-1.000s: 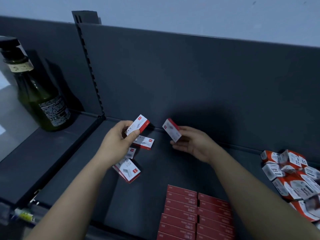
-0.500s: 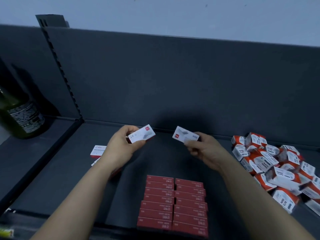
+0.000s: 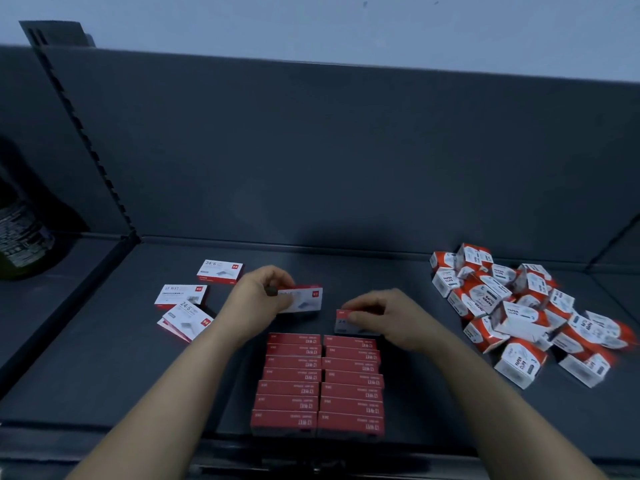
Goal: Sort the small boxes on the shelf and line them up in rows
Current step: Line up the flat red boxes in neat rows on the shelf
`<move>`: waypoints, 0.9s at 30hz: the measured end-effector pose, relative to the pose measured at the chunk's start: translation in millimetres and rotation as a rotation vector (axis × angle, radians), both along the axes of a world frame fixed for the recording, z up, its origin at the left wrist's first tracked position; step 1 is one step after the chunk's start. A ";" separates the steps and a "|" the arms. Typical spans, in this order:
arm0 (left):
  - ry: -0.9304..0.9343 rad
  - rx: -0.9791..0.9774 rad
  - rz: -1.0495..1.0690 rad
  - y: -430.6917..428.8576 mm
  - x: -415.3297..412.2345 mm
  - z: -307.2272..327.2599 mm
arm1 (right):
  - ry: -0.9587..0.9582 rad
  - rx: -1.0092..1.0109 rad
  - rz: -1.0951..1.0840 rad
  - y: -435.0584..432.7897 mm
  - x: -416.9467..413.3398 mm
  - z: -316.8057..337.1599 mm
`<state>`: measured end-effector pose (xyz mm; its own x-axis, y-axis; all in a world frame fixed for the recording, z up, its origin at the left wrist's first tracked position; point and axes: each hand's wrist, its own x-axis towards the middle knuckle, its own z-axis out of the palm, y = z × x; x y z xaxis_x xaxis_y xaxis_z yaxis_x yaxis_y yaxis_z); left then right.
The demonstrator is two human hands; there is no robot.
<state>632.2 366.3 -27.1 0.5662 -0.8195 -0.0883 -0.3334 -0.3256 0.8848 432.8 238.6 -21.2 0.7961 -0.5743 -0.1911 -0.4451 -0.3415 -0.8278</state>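
**Dark shelf with little boxes in rows**

Dark grey metal makes up the shelf (image 3: 104, 375), and it holds many small boxes. Closest to the front edge, the red boxes (image 3: 317, 382) lie flat in two neat rows, side by side. Each row has seven boxes, and they touch each other.

Just past the far end of the rows are two bare hands. The left hand (image 3: 254, 303) curls its fingers and thumb around a white box with a red edge (image 3: 304, 299). This box is over the far end of the left row, with its white face up. The right hand (image 3: 388, 320) pinches the second small box (image 3: 346, 323) with bent fingers. That box is low down, right at the far end of the right row. I cannot tell if it touches the shelf yet.

To the left of the hands are the loose white boxes (image 3: 180, 295), not in a row. One lies farther back, one is in the middle, and the nearest ones overlap at a slant.

Far to the right is the pile of paper clip boxes (image 3: 519, 313). They are white and orange-red, and they are tumbled every which way.

On the far left, a dark bottle (image 3: 20, 237) stands on the next shelf over. Behind it all, a tall dark back panel (image 3: 346, 150) rises, with a pale wall (image 3: 311, 22) above it.
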 end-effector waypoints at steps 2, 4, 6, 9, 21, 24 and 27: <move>0.017 0.012 -0.025 4.9 1.5 -2.2 | -0.009 0.065 -0.004 1.1 -3.9 -2.5; 0.067 0.041 -0.060 12.4 -1.4 -3.5 | -0.035 0.104 -0.015 5.5 -5.5 -3.5; 0.110 0.055 -0.073 19.7 -5.6 -4.8 | -0.042 0.153 -0.024 11.4 -4.7 -5.9; 0.126 0.040 -0.087 28.1 -11.7 -5.6 | -0.042 0.209 -0.019 18.6 -4.3 -8.8; -0.115 -0.036 -0.096 49.7 -11.2 0.4 | 0.026 0.055 0.017 9.3 12.2 3.2; -0.222 -0.116 0.142 69.1 12.6 9.2 | 0.044 -0.066 0.100 10.4 42.0 13.4; -0.416 0.122 0.343 88.9 42.9 7.8 | 0.033 -0.140 0.144 17.7 80.6 18.2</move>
<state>675.1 455.2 -19.3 0.8063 -0.5798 0.1172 -0.5038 -0.5693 0.6497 513.5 256.3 -3.1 0.8663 -0.4781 -0.1446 -0.4097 -0.5145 -0.7533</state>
